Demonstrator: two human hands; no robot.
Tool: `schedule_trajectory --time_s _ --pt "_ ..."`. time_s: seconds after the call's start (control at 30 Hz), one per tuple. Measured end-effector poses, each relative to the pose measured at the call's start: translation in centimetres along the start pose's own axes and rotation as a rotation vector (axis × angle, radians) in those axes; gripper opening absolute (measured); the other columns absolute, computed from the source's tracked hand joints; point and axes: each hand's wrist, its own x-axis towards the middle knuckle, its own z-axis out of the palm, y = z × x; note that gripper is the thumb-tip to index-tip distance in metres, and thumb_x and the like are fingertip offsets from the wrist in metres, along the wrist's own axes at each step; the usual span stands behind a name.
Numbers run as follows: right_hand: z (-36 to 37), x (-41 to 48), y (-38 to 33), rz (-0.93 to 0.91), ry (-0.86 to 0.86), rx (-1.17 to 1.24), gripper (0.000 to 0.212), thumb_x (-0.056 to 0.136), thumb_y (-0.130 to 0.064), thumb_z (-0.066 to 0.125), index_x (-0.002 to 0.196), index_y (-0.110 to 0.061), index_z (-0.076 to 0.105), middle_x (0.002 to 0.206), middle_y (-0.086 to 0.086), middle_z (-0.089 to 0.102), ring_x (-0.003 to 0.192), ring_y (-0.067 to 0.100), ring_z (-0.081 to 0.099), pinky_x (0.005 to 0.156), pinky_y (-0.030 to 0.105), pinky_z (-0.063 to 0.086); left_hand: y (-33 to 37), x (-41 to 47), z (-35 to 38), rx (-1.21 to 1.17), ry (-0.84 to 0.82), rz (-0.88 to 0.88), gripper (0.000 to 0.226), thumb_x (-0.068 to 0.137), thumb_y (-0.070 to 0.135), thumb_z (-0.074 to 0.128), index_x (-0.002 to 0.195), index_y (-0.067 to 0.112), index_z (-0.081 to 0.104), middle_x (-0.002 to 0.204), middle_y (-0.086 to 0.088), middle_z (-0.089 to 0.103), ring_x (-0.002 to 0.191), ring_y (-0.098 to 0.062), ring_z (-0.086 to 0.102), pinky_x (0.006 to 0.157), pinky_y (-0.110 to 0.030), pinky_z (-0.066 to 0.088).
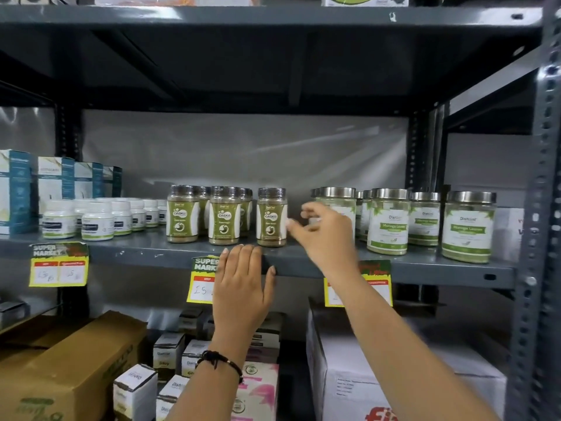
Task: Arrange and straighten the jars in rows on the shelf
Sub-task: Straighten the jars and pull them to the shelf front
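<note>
Shelf (303, 264) — steel-lid jars (388, 221) at right uneven, judged undone. Brown-lid jars (224, 214), centre: 3 fronts near level, rightmost (271, 216) apart. Right hand (321, 230) fingers loosely spread beside it, empty. Left hand (243, 284) flat on the edge, holding nothing.

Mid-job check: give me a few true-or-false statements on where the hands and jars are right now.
1. The left hand rests on the shelf's front edge. True.
2. The right hand grips a brown-lidded jar. False: it is open, between the rightmost brown-lidded jar and the silver-lidded jars.
3. The silver-lidded jars stand right of the brown-lidded ones. True.
4. One brown-lidded jar lies tipped over. False: all visible stand upright.
</note>
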Motion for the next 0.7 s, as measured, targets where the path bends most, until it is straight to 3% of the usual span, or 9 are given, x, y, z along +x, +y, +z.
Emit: schedule_trajectory --time_s 0.1,0.2,0.23,0.3,0.4,0.47,0.57,0.7 --pt "-5.7 -0.8 2.1 -0.201 0.461 -0.013 0.013 0.081 -0.023 0.066 0.087 -0.013 0.069 0.077 0.002 0.07 0.061 0.021 0.063 0.058 0.036 0.053 0.0 0.0 0.2 -0.019 0.048 0.0 0.041 0.093 0.035 0.041 0.111 0.005 0.062 0.11 -0.012 0.064 0.107 -0.032 0.057 0.107 -0.043 0.03" --pt "-11.7 0.2 6.4 -0.12 0.69 -0.154 0.018 0.082 -0.011 0.066 0.097 -0.003 0.063 0.091 0.014 0.066 0.081 0.027 0.058 0.067 0.023 0.037 0.1 0.0 0.3 -0.03 0.072 -0.007 0.044 0.093 0.034 0.039 0.112 0.002 0.062 0.11 -0.015 0.064 0.108 -0.034 0.056 0.106 -0.045 0.029" --pt "-13.1 0.7 8.2 -0.032 0.674 -0.209 0.028 0.082 -0.012 0.067 0.106 -0.001 0.06 0.102 0.017 0.063 0.093 0.031 0.056 0.072 0.022 0.036 0.2 0.0 0.3 -0.033 0.074 -0.011 0.045 0.092 0.034 0.038 0.112 0.001 0.062 0.111 -0.016 0.064 0.108 -0.035 0.055 0.106 -0.046 0.03" --pt "-14.9 1.3 11.2 0.145 0.551 -0.353 0.055 0.081 -0.021 0.072 0.126 0.0 0.048 0.125 0.021 0.052 0.117 0.039 0.046 0.088 0.035 0.039 0.4 0.0 0.3 -0.04 0.079 -0.018 0.047 0.092 0.035 0.038 0.113 0.0 0.061 0.111 -0.018 0.063 0.109 -0.037 0.053 0.105 -0.048 0.03" --pt "-15.5 1.4 14.2 0.311 0.35 -0.417 0.092 0.074 -0.033 0.078 0.143 -0.001 0.026 0.138 0.025 0.042 0.126 0.042 0.041 0.102 0.048 0.039 0.6 0.0 0.4 -0.056 0.11 -0.019 0.046 0.09 0.033 0.039 0.112 -0.002 0.06 0.11 -0.021 0.062 0.109 -0.038 0.051 0.106 -0.049 0.028" --pt "-15.7 1.4 15.2 0.355 0.294 -0.411 0.096 0.071 -0.031 0.08 0.144 -0.005 0.023 0.132 0.023 0.049 0.119 0.041 0.051 0.096 0.048 0.046 0.7 -0.1 0.5 -0.057 0.116 -0.014 0.047 0.091 0.033 0.038 0.112 -0.002 0.06 0.11 -0.022 0.061 0.109 -0.039 0.05 0.106 -0.05 0.028" --pt "-15.9 1.5 15.5 0.327 0.268 -0.38 0.084 0.068 -0.024 0.082 0.136 -0.007 0.035 0.121 0.017 0.059 0.109 0.037 0.058 0.085 0.043 0.05 0.8 0.0 0.5 -0.053 0.127 -0.011 0.046 0.091 0.032 0.038 0.111 -0.003 0.059 0.11 -0.022 0.06 0.109 -0.04 0.05 0.106 -0.05 0.028" --pt "-15.8 1.7 15.1 0.342 0.161 -0.372 0.08 0.068 -0.032 0.082 0.132 -0.01 0.039 0.122 0.013 0.062 0.11 0.035 0.059 0.084 0.042 0.05 0.8 0.0 0.6 -0.038 0.126 -0.009 0.044 0.09 0.031 0.04 0.111 -0.004 0.058 0.109 -0.023 0.06 0.108 -0.04 0.05 0.105 -0.051 0.029"
